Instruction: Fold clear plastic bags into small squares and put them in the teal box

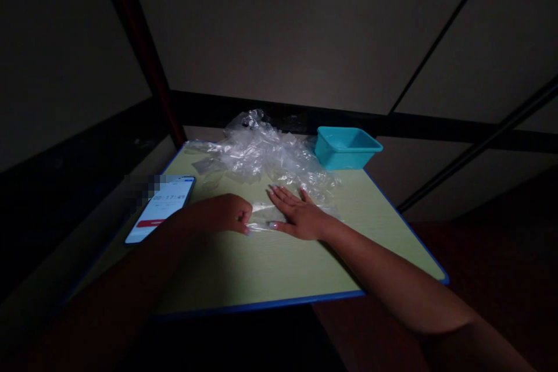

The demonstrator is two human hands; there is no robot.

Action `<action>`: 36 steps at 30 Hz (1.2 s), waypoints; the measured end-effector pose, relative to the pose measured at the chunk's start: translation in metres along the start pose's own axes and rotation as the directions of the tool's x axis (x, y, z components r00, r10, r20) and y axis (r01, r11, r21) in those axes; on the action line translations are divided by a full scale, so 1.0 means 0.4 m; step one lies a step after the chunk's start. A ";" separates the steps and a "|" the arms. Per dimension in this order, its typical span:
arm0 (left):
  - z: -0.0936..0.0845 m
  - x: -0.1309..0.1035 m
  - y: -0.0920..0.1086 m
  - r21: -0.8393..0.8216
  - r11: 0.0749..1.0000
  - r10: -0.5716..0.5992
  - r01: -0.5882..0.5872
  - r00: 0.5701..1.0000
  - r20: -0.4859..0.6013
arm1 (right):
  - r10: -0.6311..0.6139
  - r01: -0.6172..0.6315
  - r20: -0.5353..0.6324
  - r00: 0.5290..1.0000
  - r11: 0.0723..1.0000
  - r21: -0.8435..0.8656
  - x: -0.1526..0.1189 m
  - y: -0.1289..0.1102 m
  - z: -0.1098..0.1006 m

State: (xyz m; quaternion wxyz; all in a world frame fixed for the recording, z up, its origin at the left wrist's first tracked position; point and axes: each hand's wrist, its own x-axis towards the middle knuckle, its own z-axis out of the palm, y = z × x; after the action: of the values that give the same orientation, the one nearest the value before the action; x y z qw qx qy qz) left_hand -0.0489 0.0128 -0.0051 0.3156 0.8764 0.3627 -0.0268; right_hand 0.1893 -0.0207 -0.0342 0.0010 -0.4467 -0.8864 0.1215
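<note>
A clear plastic bag (262, 216) lies flat on the table between my two hands. My left hand (233, 213) is closed, its curled fingers and thumb pinching the bag's left end. With fingers spread, my right hand (299, 213) presses flat on the bag and covers part of it. Just beyond the hands is a loose heap of crumpled clear plastic bags (261, 148), several of them overlapping.
A turquoise plastic bin (346, 157) stands at the table's back right corner. At the left edge lies a phone (168, 203) with its screen lit, near my left forearm. The pale table (261, 279) has a blue edge, and a wall rises behind it.
</note>
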 end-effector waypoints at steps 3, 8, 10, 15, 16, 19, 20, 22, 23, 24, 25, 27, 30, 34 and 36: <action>-0.004 0.001 -0.002 0.012 0.999 -0.035 0.035 0.999 0.031 | -0.007 0.007 -0.004 1.000 1.000 -0.005 0.001 0.002 0.003; 0.000 0.006 -0.016 0.020 0.998 -0.059 0.058 0.998 0.036 | -0.019 0.019 -0.011 1.000 1.000 -0.012 0.002 0.009 0.009; 0.002 0.006 -0.022 0.022 0.998 -0.062 0.061 0.998 0.029 | -0.021 0.021 -0.014 1.000 1.000 -0.015 0.002 0.009 0.009; -0.001 0.001 -0.045 0.001 0.999 -0.054 0.054 0.997 0.057 | -0.009 0.009 -0.010 1.000 1.000 -0.014 0.001 0.004 0.004; -0.003 -0.001 -0.048 0.001 0.998 -0.062 0.062 0.996 0.067 | -0.005 0.005 -0.006 1.000 1.000 -0.013 0.001 0.004 0.003; -0.008 -0.006 -0.044 0.005 0.997 -0.074 0.074 0.994 0.080 | -0.002 0.002 0.001 1.000 1.000 -0.010 0.001 0.003 0.001; -0.009 -0.006 -0.037 0.008 0.998 -0.068 0.068 0.996 0.064 | -0.004 0.004 0.001 1.000 1.000 -0.009 0.001 0.002 0.001; -0.008 -0.003 -0.018 0.011 0.999 -0.048 0.048 0.998 -0.041 | -0.007 0.007 -0.003 1.000 1.000 -0.006 0.001 0.003 0.001; -0.005 0.000 -0.007 0.013 0.999 -0.047 0.049 0.992 -0.118 | -0.008 0.008 -0.004 1.000 1.000 -0.004 0.001 0.003 0.001; -0.002 0.005 0.003 0.009 0.998 -0.053 0.056 0.974 -0.218 | -0.009 0.009 -0.005 1.000 1.000 -0.003 0.001 0.003 0.001; 0.003 0.010 0.011 0.007 0.998 -0.064 0.069 0.948 -0.311 | -0.009 0.009 -0.004 1.000 1.000 -0.001 0.001 0.003 0.001; 0.017 0.021 0.019 0.024 0.995 -0.071 0.093 0.884 -0.463 | -0.009 0.009 -0.005 1.000 1.000 0.003 0.001 0.003 0.002; 0.042 0.035 0.009 0.101 0.992 -0.009 0.079 0.826 -0.564 | -0.008 0.008 -0.007 1.000 1.000 0.006 0.002 0.003 0.002; 0.067 0.049 -0.017 0.182 0.981 0.043 0.070 0.834 -0.551 | -0.008 0.008 -0.009 1.000 1.000 0.000 0.001 0.002 0.000; 0.070 0.054 -0.023 0.209 0.974 0.040 0.091 0.834 -0.550 | -0.004 0.004 -0.007 1.000 1.000 -0.001 0.000 0.002 0.000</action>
State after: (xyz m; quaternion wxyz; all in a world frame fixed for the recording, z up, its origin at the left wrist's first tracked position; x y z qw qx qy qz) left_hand -0.0339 0.0152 -0.0385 0.0958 0.8722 0.4442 0.1809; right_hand 0.1898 -0.0203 -0.0342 0.0042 -0.4453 -0.8874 0.1193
